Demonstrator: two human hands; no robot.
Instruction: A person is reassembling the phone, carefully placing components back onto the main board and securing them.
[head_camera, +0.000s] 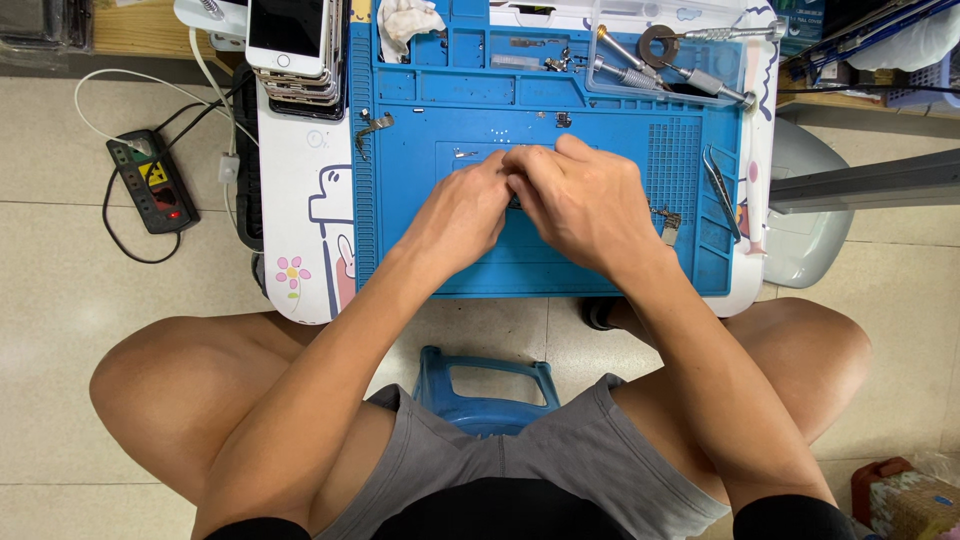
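Observation:
My left hand (462, 208) and my right hand (578, 200) meet over the middle of a blue work mat (560, 270) on a small white table. Their fingertips pinch together on something small and dark between them; the hands hide most of it, so I cannot tell what it is. Small metal parts lie on the mat: a bracket (375, 124) at the upper left and another piece (668, 224) to the right of my right hand. Tweezers (722, 188) rest along the mat's right side.
A stack of phones (295, 45) stands at the table's upper left beside a crumpled white cloth (405, 20). Screwdrivers lie in a clear tray (670, 55) at the top right. A power strip (150, 180) sits on the tiled floor at left. A blue stool (487, 385) shows between my knees.

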